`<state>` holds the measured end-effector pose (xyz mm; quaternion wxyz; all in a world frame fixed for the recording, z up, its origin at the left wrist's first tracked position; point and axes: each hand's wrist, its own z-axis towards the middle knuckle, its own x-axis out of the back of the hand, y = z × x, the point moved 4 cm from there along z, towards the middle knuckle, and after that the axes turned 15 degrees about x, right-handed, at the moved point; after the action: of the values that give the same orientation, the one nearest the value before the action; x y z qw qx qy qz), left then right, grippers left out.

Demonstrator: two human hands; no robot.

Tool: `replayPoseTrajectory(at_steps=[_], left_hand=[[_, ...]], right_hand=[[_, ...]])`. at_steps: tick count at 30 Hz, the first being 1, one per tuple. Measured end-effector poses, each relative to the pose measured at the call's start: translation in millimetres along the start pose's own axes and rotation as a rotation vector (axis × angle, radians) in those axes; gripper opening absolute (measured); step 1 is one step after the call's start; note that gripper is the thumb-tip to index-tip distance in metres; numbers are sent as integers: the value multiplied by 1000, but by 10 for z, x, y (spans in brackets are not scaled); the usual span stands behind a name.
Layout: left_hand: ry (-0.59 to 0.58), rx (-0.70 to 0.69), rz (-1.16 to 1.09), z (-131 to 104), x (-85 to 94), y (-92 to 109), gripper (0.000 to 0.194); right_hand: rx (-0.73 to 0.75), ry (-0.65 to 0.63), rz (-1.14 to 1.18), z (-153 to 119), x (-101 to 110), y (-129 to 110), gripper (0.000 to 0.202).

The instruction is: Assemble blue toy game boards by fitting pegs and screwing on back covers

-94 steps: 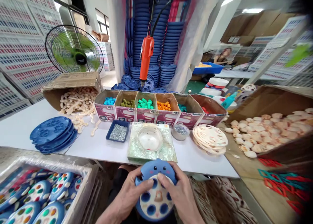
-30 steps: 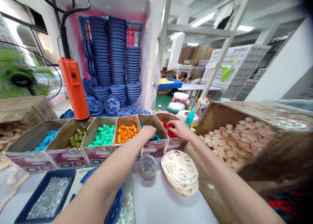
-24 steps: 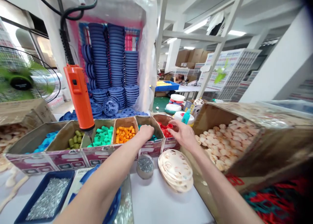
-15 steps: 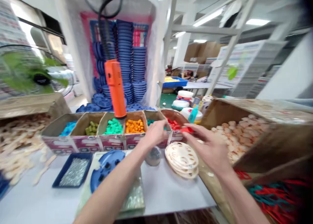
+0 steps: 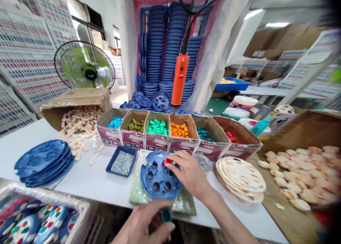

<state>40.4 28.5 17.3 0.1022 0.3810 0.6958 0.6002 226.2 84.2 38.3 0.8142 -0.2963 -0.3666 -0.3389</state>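
A round blue plastic disc with several holes lies on a plastic-wrapped pad at the table's front. Over its upper right part, my right hand pinches a small red plastic cap, which is at or just above a hole; its seating is hidden by the fingers. My left hand is closed round a dark green plastic cap in front of the disc, near the table edge. Beyond the disc stands a row of cardboard bins with orange caps, teal caps and red caps.
An orange electric screwdriver hangs over the bins. A tray of screws sits left of the pad. Cream discs are stacked at right, blue discs at left. A fan stands behind an open carton.
Both hands have come back from the teal and red bins toward the blue disc, one with a green cap, the other with a red cap. The view has swung left.
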Motion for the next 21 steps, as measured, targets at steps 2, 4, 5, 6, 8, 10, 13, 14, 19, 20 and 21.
replayPoseTrajectory(at_steps=[2,4,5,6,8,10,13,14,19,20,21], left_hand=[[101,-6,37,-62,145,-50,24],[213,-48,84,-98,265,-66,22],[269,-83,103,-104,315,-63,21],[324,-124,118,-102,359,-56,21],[400,-200,131,-69,419,-38,21],[440,-255,140,-3,441,-22,21],[487,-317,197,116,423,-4,21],[504,-334,226,151,409,-2,22],[533,-359,289,257,365,-25,24],[532,-351,285,268,364,-34,25],[530,-343,279,277,364,-42,25]], right_hand=[[8,-110,-55,59,-84,-14,19],[26,-189,-87,75,-113,-23,20],[33,-207,-95,71,-110,-24,22],[34,-206,-101,62,-96,-20,24],[15,-164,-123,31,-49,0,27],[3,-121,-139,-5,-7,13,26],[9,-127,-132,-38,7,1,23],[9,-139,-130,-41,3,-6,22],[0,-161,-141,-25,-39,7,19],[-5,-159,-141,-24,-46,25,19],[-10,-156,-137,-25,-49,42,19]])
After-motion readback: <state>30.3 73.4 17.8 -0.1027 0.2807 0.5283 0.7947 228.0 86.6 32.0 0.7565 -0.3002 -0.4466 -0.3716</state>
